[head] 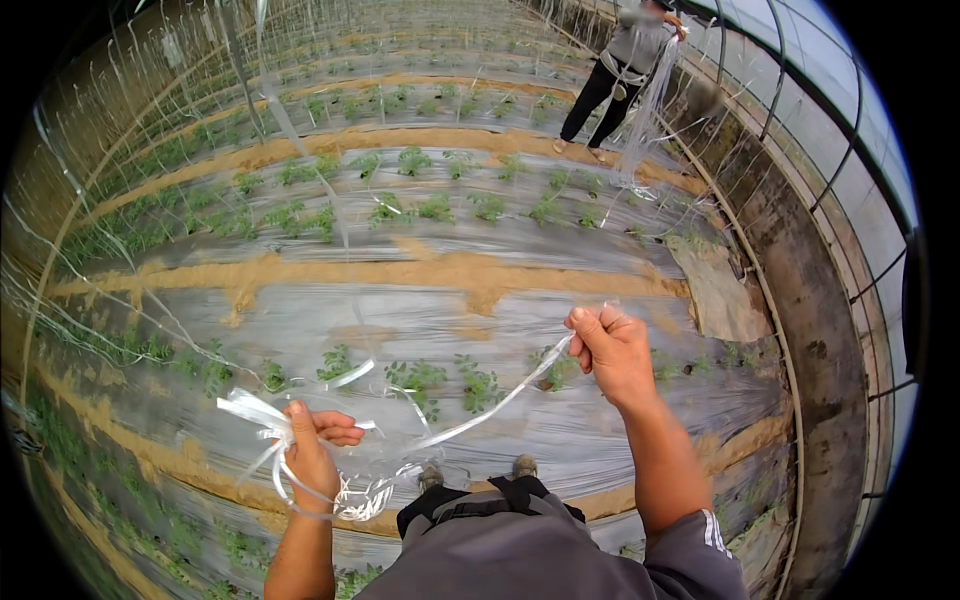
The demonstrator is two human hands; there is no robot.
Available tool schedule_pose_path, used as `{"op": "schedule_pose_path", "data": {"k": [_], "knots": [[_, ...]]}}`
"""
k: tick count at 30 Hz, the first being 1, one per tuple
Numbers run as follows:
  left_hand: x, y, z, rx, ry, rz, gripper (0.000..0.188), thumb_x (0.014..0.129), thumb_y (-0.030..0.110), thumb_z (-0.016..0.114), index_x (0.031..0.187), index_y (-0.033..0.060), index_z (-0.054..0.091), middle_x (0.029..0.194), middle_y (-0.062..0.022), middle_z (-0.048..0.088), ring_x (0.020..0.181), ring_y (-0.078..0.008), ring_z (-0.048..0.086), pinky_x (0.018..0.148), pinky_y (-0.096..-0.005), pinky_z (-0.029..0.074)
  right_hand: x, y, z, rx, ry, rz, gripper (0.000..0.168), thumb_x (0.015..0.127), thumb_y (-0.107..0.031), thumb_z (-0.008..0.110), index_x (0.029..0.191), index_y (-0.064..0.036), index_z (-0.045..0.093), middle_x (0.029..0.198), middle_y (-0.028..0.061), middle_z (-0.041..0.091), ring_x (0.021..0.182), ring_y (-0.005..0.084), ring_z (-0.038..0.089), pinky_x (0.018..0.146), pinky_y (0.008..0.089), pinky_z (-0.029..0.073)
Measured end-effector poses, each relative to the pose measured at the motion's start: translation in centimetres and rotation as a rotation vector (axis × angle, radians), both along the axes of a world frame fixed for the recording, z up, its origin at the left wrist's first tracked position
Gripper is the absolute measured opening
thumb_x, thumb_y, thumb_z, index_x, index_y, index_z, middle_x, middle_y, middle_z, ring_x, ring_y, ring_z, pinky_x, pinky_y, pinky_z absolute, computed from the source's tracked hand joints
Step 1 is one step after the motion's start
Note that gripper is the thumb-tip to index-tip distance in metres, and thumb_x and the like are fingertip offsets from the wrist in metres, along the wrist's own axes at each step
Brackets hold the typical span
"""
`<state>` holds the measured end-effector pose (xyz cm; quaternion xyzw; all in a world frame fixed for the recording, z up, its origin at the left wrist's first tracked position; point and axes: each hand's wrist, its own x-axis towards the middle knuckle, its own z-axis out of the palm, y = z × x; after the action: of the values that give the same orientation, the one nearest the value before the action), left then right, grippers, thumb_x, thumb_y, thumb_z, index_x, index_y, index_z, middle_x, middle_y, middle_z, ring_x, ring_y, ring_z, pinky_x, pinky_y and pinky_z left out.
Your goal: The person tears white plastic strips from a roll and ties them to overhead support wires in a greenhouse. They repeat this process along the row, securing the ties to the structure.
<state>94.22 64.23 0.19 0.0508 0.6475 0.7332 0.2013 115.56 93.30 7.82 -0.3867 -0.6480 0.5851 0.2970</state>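
My left hand (315,454) holds a bundle of white plastic twine (255,416) between thumb and palm, its fingers partly extended. Loops of the twine hang around the wrist, and a coiled part (365,499) dangles beside it. Raised at the right, my right hand (611,349) pinches a white plastic strand (499,405) between thumb and fingers. This strand slants down from it towards the loops near my left hand. Below and between both hands stand small green plants (476,382) in a row of plastic film.
Film-covered beds (450,307) alternate with bare soil strips (360,277). Thin strings hang at the left, among them a long pale strand (289,127). A co-worker (626,67) stands at the upper right with a bundle of strands (652,112). A low wall (810,315) and curved greenhouse frame run along the right.
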Motion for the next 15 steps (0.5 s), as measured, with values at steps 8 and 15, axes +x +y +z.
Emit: {"op": "schedule_pose_path", "data": {"k": [8,15], "knots": [[11.7,5.1,9.8,0.405,0.299,-0.163,0.04,0.104,0.029,0.056,0.07,0.0112,0.042,0.076,-0.0128,0.064,0.05,-0.0124,0.054,0.038,-0.0225,0.033,6.8,6.6,5.9,0.072,0.117,0.359,0.03,0.095,-0.028,0.072,0.077,-0.005,0.068,0.062,-0.0003,0.062,0.053,0.0036,0.05,0.046,0.0214,0.038],[22.9,20.7,17.9,0.171,0.34,-0.141,0.033,0.106,0.03,0.053,0.115,-0.0009,0.061,0.086,-0.0132,0.069,0.058,-0.0088,0.059,0.043,-0.0191,0.034,8.2,7.6,13.3,0.21,0.34,0.736,0.031,0.097,-0.022,0.065,0.076,0.0,0.07,0.062,0.0022,0.063,0.054,0.0063,0.052,0.047,0.0262,0.039]]}}
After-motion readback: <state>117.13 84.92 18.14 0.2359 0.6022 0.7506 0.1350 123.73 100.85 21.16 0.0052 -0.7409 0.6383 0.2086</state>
